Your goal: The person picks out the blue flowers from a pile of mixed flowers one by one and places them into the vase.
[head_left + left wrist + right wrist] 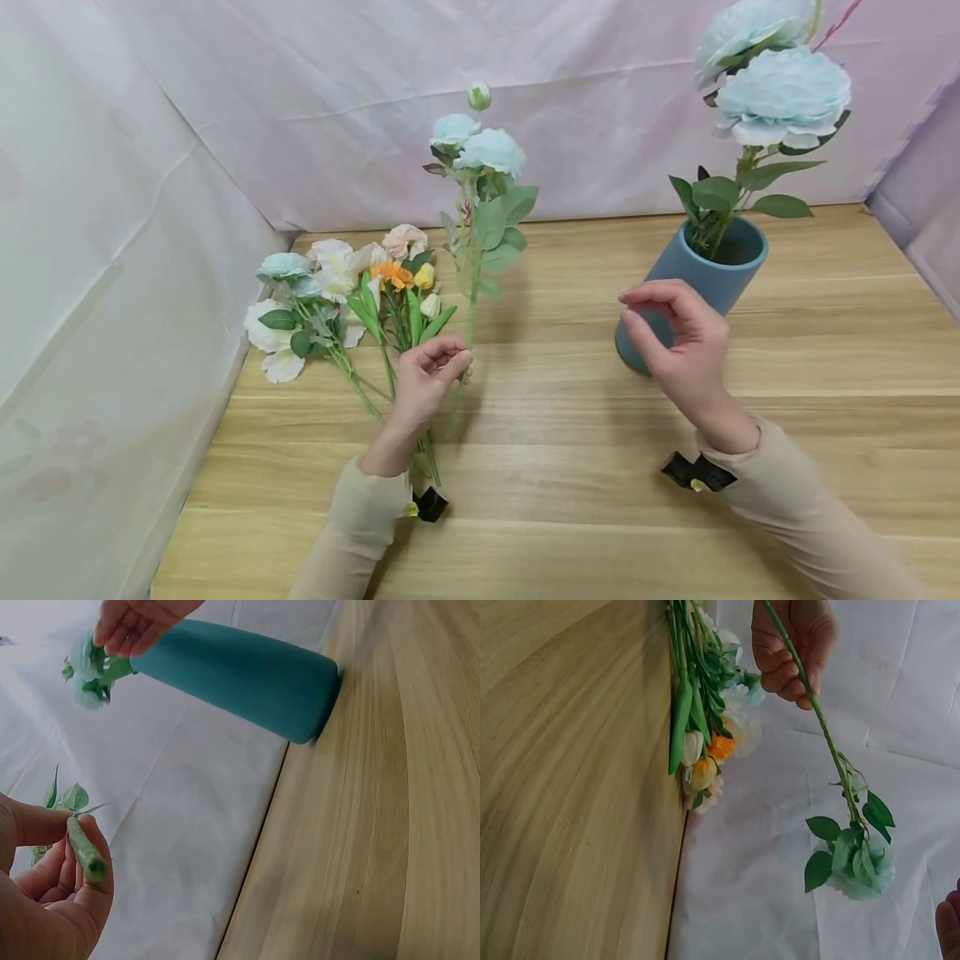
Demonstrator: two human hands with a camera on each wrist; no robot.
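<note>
My left hand pinches the green stem of a pale blue artificial flower spray between thumb and fingers. The spray stands upright, with two full blooms, a bud and green leaves at its top. In the left wrist view the cut end of the stem points toward the camera. My right hand is raised in front of a blue vase, its fingers gently bent and nothing between them and the thumb. The vase leans in the head view and bears large pale blue flowers with leafy stems.
Left of my left hand, a pile of artificial flowers lies on the wooden table, with white blooms, an orange flower, yellow and white tulips and a pale blue bloom. Pale cloth hangs behind the table and along its sides.
</note>
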